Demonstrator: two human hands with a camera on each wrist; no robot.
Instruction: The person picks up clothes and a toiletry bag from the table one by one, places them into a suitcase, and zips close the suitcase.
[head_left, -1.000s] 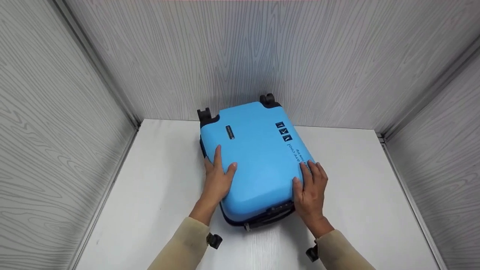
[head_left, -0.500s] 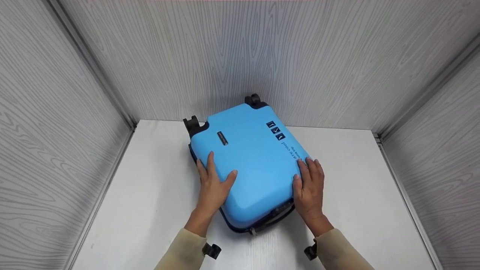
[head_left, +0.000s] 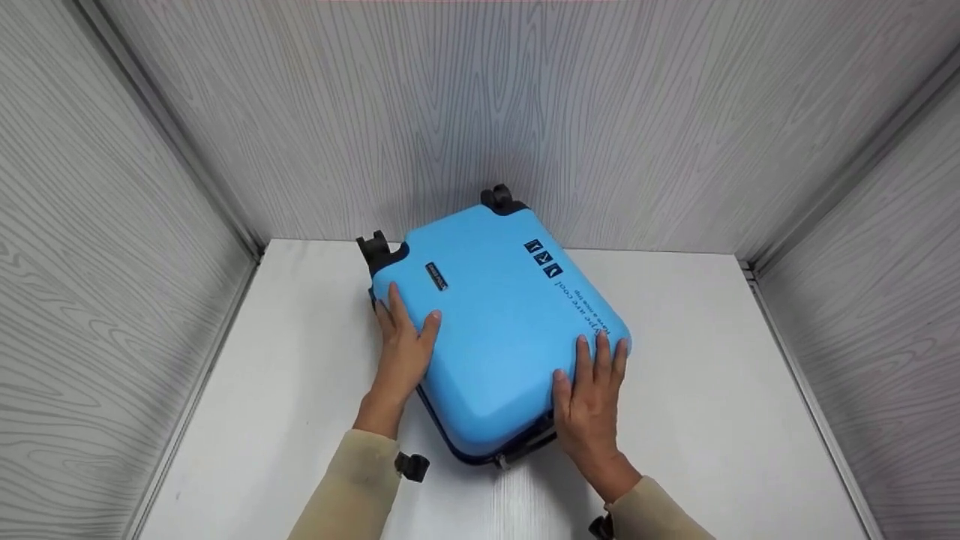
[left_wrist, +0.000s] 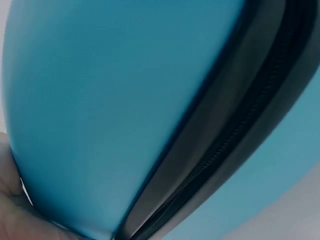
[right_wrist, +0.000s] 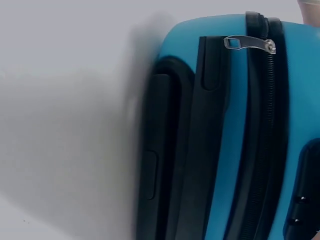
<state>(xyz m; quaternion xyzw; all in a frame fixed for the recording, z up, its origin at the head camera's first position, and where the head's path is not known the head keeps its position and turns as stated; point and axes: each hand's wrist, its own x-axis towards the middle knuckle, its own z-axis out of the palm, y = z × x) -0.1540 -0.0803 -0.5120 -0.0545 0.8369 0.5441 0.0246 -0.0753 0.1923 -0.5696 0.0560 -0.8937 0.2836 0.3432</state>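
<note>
Hands (head_left: pixel 403 356) (head_left: pixel 591 409) touch a smooth, round-cornered blue suitcase (head_left: pixel 495 315).

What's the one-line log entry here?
left hand: on blue suitcase | right hand: on suitcase | suitcase: on white surface, wheels toward back wall

Grey wood-grain panels form the back wall (head_left: pixel 345 112), left wall (head_left: pixel 90 300) and right wall (head_left: pixel 885 315) around a white table (head_left: pixel 712 420); grey strips (head_left: pixel 171 133) line the corners.

The suitcase shell (head_left: pixel 487 330) looks smooth, plastic; its zip pull (right_wrist: pixel 254 43), shiny metal.
</note>
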